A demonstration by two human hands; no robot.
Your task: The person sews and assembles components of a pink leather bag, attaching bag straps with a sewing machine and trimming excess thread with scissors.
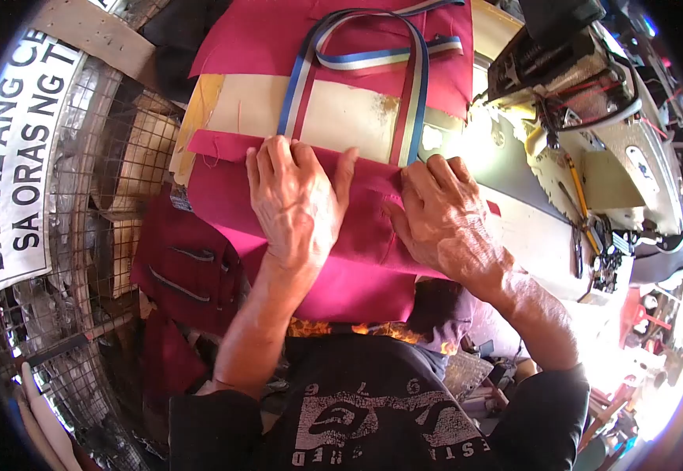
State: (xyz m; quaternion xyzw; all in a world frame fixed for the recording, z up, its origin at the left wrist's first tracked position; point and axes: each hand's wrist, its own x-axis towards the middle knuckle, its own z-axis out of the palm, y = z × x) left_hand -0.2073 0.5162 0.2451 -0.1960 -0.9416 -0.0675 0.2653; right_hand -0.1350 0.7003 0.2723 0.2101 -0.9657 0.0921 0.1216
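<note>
A magenta cloth piece lies in front of me, its far edge folded over. My left hand rests on it palm down, thumb spread away, fingertips at the folded edge beside one leg of a striped strap. My right hand is on the same cloth by the other strap leg, its fingers curled over the edge; its fingertips are partly hidden. The blue, white and red strap forms a loop beyond the hands, with a loose tail to the right. Its lower ends meet the cloth's edge.
Another magenta cloth covers the far part of the cream work surface. A sewing machine with a lit area stands to the right, near a yellow pencil-like stick. Wire mesh and a lettered sign are on the left.
</note>
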